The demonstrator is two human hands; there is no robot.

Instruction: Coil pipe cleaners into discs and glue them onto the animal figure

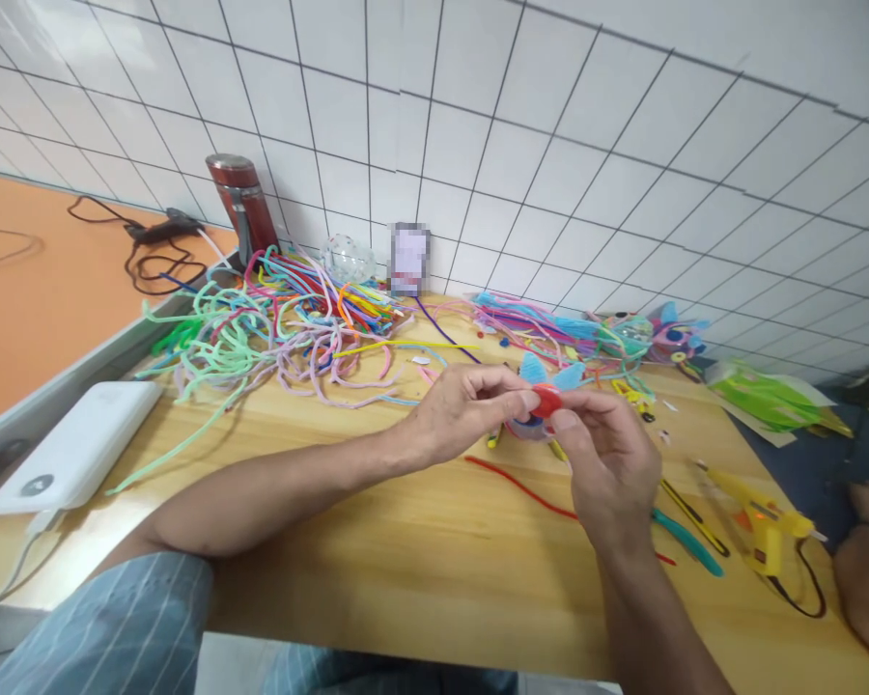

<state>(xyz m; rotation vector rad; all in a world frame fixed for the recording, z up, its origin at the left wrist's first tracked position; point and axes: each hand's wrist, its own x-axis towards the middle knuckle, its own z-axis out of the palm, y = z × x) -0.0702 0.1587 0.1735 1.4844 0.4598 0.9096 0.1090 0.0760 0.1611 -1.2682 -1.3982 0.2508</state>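
Both hands meet over the table, pinching a small red disc [546, 401], perhaps coiled pipe cleaner; its make is too blurred to be sure. My left hand [467, 410] grips it from the left between thumb and fingertips. From the right, the thumb and fingers of my right hand [612, 458] close on its other edge. Just behind the disc stands a figure with light-blue ear-like pieces [532, 370], its body mostly hidden by my fingers. A red pipe cleaner [518, 486] lies on the wood beneath, passing behind my right wrist.
Loose pipe cleaners [221, 352] are heaped at the left. A thermos [242, 208], clear ball [348, 259] and phone [409, 259] stand by the wall. A power bank [76, 447] lies front left. Teal-handled pliers [687, 542], a glue gun [768, 526] and another person's arm [865, 589] are at right.
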